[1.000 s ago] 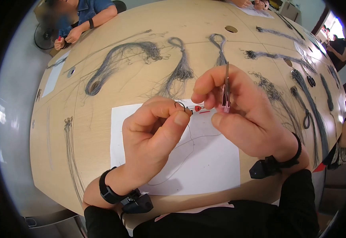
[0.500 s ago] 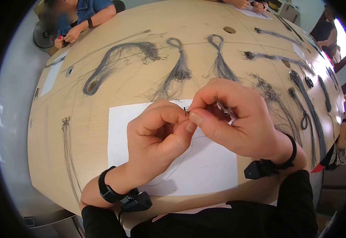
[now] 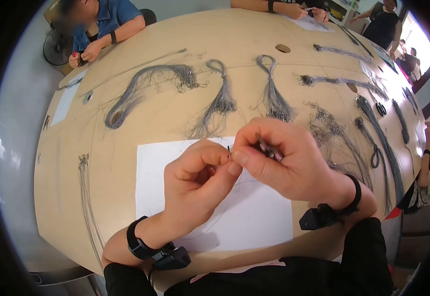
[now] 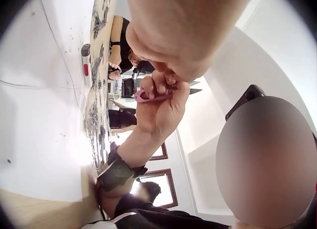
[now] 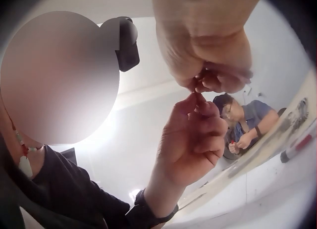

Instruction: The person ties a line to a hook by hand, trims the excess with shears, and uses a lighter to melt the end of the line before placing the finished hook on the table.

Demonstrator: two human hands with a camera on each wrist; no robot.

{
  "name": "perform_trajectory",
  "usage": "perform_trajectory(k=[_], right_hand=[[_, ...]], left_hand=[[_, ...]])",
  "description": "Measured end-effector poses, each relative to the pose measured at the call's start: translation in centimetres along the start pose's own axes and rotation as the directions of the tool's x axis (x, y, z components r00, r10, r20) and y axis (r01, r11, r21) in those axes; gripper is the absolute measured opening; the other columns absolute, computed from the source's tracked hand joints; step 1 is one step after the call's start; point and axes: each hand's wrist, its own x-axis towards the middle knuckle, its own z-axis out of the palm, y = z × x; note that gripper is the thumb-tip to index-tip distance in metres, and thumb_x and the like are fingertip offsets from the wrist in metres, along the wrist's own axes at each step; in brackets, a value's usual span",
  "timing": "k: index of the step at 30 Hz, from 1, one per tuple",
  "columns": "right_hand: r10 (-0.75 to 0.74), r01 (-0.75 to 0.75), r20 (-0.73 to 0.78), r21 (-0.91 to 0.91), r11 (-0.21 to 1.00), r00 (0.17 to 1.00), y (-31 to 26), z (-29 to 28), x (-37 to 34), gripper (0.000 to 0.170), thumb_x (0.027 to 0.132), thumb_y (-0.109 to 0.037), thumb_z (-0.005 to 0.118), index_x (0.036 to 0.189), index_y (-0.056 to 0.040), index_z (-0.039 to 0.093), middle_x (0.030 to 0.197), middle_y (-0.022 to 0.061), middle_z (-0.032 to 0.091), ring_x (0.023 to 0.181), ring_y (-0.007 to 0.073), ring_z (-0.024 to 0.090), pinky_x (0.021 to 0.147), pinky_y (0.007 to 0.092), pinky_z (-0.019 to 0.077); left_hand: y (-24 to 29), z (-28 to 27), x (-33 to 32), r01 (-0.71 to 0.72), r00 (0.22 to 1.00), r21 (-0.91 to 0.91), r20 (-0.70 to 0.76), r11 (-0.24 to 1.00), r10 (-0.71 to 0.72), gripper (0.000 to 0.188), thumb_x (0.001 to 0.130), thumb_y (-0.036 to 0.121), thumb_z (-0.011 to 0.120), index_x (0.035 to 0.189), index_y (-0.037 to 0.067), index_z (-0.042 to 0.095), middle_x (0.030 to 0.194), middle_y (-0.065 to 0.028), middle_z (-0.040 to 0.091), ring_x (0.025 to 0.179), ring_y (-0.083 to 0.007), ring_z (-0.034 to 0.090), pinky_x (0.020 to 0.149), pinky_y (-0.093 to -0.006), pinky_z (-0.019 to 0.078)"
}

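Observation:
Over a white sheet of paper (image 3: 259, 222), my left hand (image 3: 192, 180) pinches a small dark fish hook (image 3: 229, 149) between thumb and forefinger. Only a short bit of the hook shows above the fingertips. My right hand (image 3: 289, 160) meets it there, thumb and forefinger pressed together at the hook. Tucked in the curled fingers of that hand are small scissors with a pink handle (image 4: 148, 97); their pointed blades (image 4: 196, 90) stick out past the hand in the left wrist view. A thin line (image 3: 215, 217) runs in a curve across the paper below.
A marker (image 4: 85, 63) with a red patch lies on the paper. Around it on the table (image 3: 121, 187) lie bundles of hooked line (image 3: 222, 98), more line at the left (image 3: 86, 192) and dark cords (image 3: 380, 143) at the right. People sit across the table.
The right hand has come in to the left fingertips, and the scissors, upright a second ago, now lie back in its palm. The hook's curve, seen before, is now mostly covered.

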Motion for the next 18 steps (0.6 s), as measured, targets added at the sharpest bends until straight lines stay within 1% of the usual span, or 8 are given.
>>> perform_trajectory(k=[2, 4, 5, 7, 8, 15, 16, 18], right_hand=[[-0.067, 0.067, 0.0, 0.046, 0.997, 0.998, 0.31, -0.08, 0.05, 0.009, 0.08, -0.009, 0.051, 0.08, 0.0, 0.053, 0.065, 0.0002, 0.05, 0.057, 0.0033, 0.041, 0.051, 0.0164, 0.0329], [0.064, -0.065, 0.01, 0.089, 0.994, 0.998, -0.14, -0.55, 0.05, 0.012, 0.076, -0.009, 0.055, 0.082, 0.0013, 0.052, 0.068, 0.0084, 0.054, 0.057, 0.0135, 0.052, 0.051, 0.0228, 0.0422], [0.063, -0.063, 0.01, 0.088, 0.994, 0.998, -0.1, -0.49, 0.1, 0.012, 0.076, -0.009, 0.055, 0.082, 0.0013, 0.052, 0.068, 0.0084, 0.054, 0.057, 0.0135, 0.052, 0.051, 0.0228, 0.0422], [-0.073, 0.073, -0.009, -0.029, 0.997, 0.997, 0.13, -0.25, 0.18, 0.006, 0.075, -0.004, 0.053, 0.08, -0.0005, 0.054, 0.067, 0.0018, 0.053, 0.054, 0.0042, 0.043, 0.047, 0.0182, 0.0349], [-0.072, 0.071, -0.01, -0.029, 0.997, 0.997, 0.27, -0.25, 0.22, 0.006, 0.075, -0.004, 0.053, 0.08, -0.0005, 0.054, 0.067, 0.0018, 0.053, 0.054, 0.0042, 0.043, 0.047, 0.0182, 0.0349], [-0.268, 0.253, -0.017, -0.271, 0.929, 0.963, 0.7, 0.04, 0.15, 0.01, 0.064, 0.0, 0.055, 0.069, -0.0045, 0.048, 0.06, 0.0033, 0.046, 0.048, 0.0119, 0.043, 0.043, 0.0214, 0.0352], [-0.328, 0.309, -0.007, -0.318, 0.896, 0.944, 0.71, 0.06, 0.22, 0.013, 0.062, 0.0, 0.056, 0.067, -0.0057, 0.045, 0.059, 0.0037, 0.044, 0.047, 0.0141, 0.043, 0.043, 0.0223, 0.0352], [-0.329, 0.308, -0.017, -0.309, 0.9, 0.944, 0.72, 0.22, 0.1, 0.014, 0.062, -0.001, 0.056, 0.068, -0.006, 0.045, 0.059, 0.0041, 0.043, 0.047, 0.0154, 0.043, 0.042, 0.0233, 0.0354]], left_hand=[[0.03, -0.05, -0.02, 0.011, 1.0, 0.013, -0.015, 1.0, -0.011, 0.005, 0.076, -0.004, 0.054, 0.078, -0.001, 0.055, 0.078, -0.0021, 0.051, 0.063, -0.0044, 0.045, 0.052, -0.0167, 0.0337], [0.29, 0.19, -0.03, 0.03, 0.999, -0.036, -0.035, 0.999, -0.031, 0.005, 0.075, -0.004, 0.054, 0.078, -0.001, 0.055, 0.078, -0.0024, 0.051, 0.063, -0.0044, 0.045, 0.052, -0.0166, 0.0336], [0.37, 0.26, 0.03, 0.047, 0.997, -0.087, -0.052, 0.995, -0.051, 0.005, 0.075, -0.005, 0.054, 0.078, -0.001, 0.054, 0.078, -0.0026, 0.051, 0.063, -0.0044, 0.045, 0.052, -0.0166, 0.0334], [0.29, 0.06, 0.07, 0.037, 0.998, -0.06, -0.046, 0.997, -0.04, 0.005, 0.075, -0.005, 0.054, 0.078, -0.001, 0.055, 0.078, -0.0028, 0.051, 0.063, -0.0045, 0.045, 0.052, -0.0166, 0.0334], [0.22, -0.06, 0.1, 0.027, 0.999, -0.035, -0.041, 0.999, -0.028, 0.005, 0.075, -0.005, 0.055, 0.078, -0.001, 0.055, 0.078, -0.003, 0.051, 0.063, -0.0045, 0.044, 0.053, -0.0167, 0.0334], [0.1, 0.18, 0.0, 0.058, 0.998, 0.014, -0.024, 0.998, -0.057, 0.005, 0.073, -0.005, 0.056, 0.075, -0.001, 0.056, 0.077, -0.0029, 0.051, 0.062, -0.005, 0.043, 0.053, -0.0176, 0.0329], [-0.06, 0.12, 0.06, 0.021, 1.0, 0.043, -0.013, 0.999, -0.02, 0.005, 0.073, -0.005, 0.056, 0.074, -0.001, 0.056, 0.077, -0.003, 0.051, 0.062, -0.0053, 0.043, 0.053, -0.0177, 0.0328], [-0.16, 0.08, -0.05, -0.012, 1.0, 0.068, 0.005, 0.998, 0.012, 0.005, 0.072, -0.005, 0.056, 0.074, 0.0, 0.056, 0.076, -0.003, 0.051, 0.062, -0.0055, 0.043, 0.053, -0.0178, 0.0327]])
